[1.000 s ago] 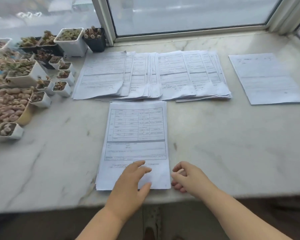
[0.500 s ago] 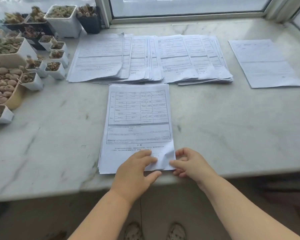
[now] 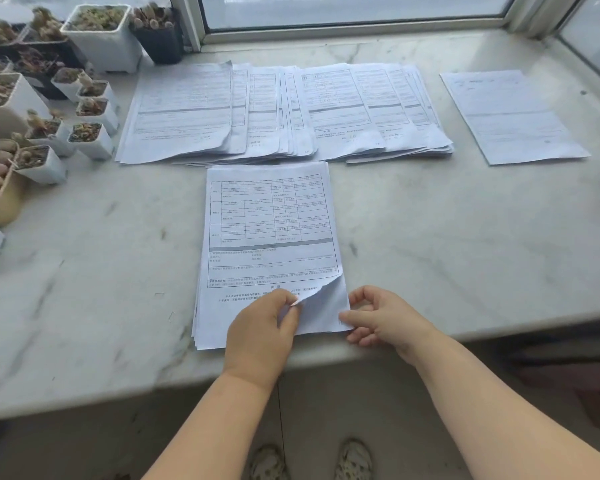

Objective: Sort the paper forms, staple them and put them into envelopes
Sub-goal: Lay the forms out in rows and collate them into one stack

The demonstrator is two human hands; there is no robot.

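As you lifted the top form's (image 3: 321, 299) corner, flat a second earlier, your left hand (image 3: 262, 327) pinched it at the near stack's (image 3: 269, 237) five o'clock; your right hand (image 3: 381, 315), loosely curled, touched the edge, suggesting sorting had begun.

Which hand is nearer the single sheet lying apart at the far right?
Right. The right hand sits at the near stack's right corner, below the single sheet; the left hand is farther left, pinching the top page's corner.
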